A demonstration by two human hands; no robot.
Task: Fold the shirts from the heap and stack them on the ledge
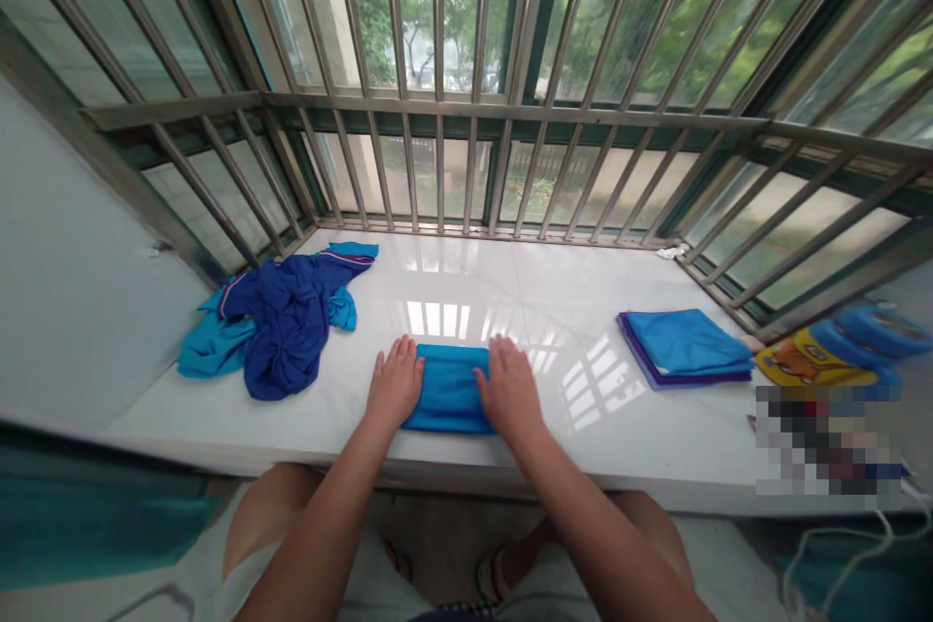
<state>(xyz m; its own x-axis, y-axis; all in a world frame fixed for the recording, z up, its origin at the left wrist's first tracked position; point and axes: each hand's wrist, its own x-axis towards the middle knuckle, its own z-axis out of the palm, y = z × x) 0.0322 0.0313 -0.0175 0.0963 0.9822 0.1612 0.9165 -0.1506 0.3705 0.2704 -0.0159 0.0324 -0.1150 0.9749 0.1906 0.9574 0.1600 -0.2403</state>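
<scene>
A folded bright-blue garment [450, 394] lies flat on the white sill near its front edge. My left hand [395, 384] rests at its left side, fingers stretched out and pointing away from me. At the opposite side, my right hand [511, 382] lies with extended fingers, its thumb on the cloth. Neither hand grips the fabric. To the left is a crumpled dark-blue and light-blue garment [288, 326] with striped trim. On the right sits a neat stack of folded clothes [677, 345], light blue over dark blue and purple.
The glossy white sill [466, 277] ends at metal window bars [437, 165]. A yellow and blue container [823, 355] stands at the far right, beside a pixelated patch. White cords [838, 539] hang below the sill there. A teal curtain [87, 515] is at lower left.
</scene>
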